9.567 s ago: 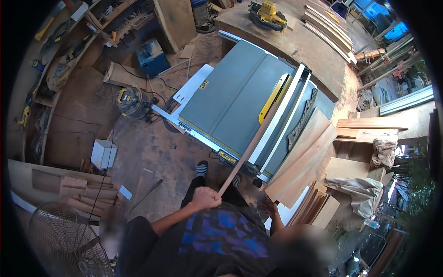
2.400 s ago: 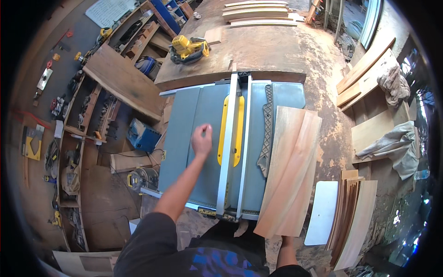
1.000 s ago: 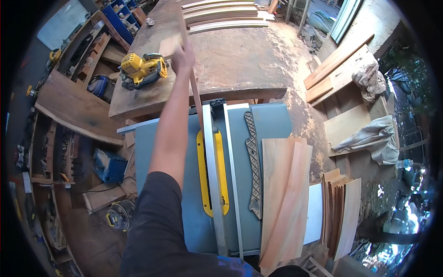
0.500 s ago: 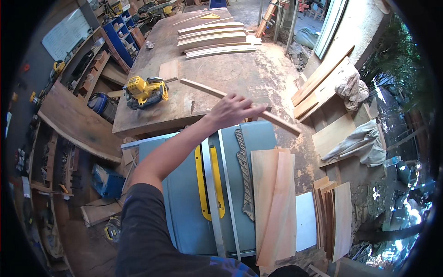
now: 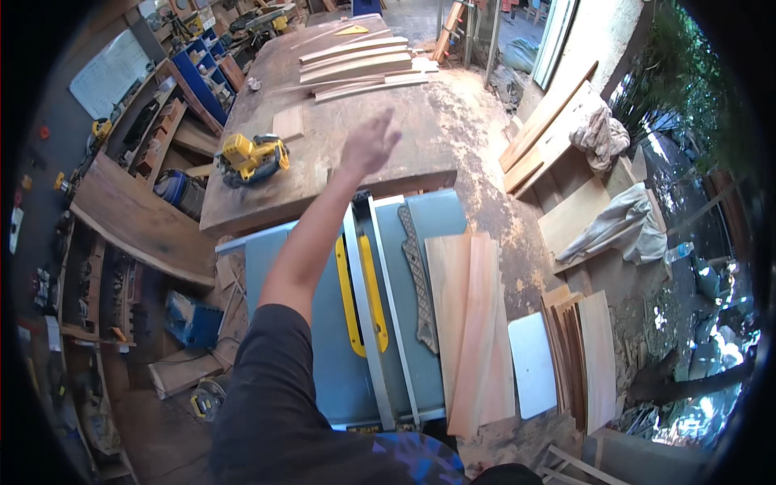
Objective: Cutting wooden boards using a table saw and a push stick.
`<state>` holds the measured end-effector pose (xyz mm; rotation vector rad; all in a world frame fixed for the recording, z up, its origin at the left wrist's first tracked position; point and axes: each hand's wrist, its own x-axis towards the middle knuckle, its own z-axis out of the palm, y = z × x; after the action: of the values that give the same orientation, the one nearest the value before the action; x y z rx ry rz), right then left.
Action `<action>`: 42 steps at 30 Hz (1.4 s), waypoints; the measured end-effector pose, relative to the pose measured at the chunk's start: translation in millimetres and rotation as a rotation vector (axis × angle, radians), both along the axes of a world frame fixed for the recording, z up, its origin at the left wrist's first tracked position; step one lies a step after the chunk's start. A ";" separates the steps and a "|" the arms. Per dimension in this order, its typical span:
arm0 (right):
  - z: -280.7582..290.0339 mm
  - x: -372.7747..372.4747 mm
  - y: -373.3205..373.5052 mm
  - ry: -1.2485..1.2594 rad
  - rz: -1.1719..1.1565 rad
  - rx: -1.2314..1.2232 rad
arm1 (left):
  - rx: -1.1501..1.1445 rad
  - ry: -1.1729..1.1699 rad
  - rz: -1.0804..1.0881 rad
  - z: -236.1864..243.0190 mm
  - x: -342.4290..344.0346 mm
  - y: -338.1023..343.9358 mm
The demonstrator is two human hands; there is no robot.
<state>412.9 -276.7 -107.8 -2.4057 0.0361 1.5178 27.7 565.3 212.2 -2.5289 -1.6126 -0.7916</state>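
My left hand point(image 5: 373, 141) reaches over the wooden workbench point(image 5: 404, 153), its fingers apart with nothing held, slightly blurred. Beyond it lie stacks of pale wood strips point(image 5: 354, 66). A yellow circular saw point(image 5: 251, 158) rests at the bench's left. Below my arm is the blue-grey table saw point(image 5: 271, 250) with a yellow insert point(image 5: 369, 295), a metal fence point(image 5: 372, 323) and a patterned push stick point(image 5: 420, 307). Several thin boards point(image 5: 469, 331) lie on the saw's right side. My right hand is not visible.
At right, leaning boards point(image 5: 543, 129) carry crumpled cloths point(image 5: 622, 218), near stacked planks point(image 5: 596, 360) and a white board point(image 5: 532, 364). Tool shelves point(image 5: 93, 291), a large slab point(image 5: 137, 218) and a blue machine point(image 5: 194, 319) stand at left.
The narrow strip that my left hand carried across the bench has left it and apparently lies among the strips beyond. My fingers have opened, and the hand has moved up and slightly left.
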 end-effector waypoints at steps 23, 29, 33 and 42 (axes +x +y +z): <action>146.2 -83.9 280.0 -0.659 0.982 1.120 | -0.352 -0.784 0.631 -112.2 63.3 -751.2; 196.3 -99.0 266.7 -0.365 0.729 1.238 | -0.435 -1.012 0.497 -97.8 85.0 -743.9; 240.8 -148.9 219.6 -0.155 0.665 1.461 | -0.563 -1.487 0.256 -74.1 79.5 -697.5; 167.2 -189.2 347.0 -0.825 0.924 1.230 | -0.408 -1.346 0.299 -64.2 -112.9 -698.8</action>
<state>223.7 70.3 59.4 -1.7040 -1.7450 0.2686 -85.2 -133.5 148.0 -1.7220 -2.4916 -2.6351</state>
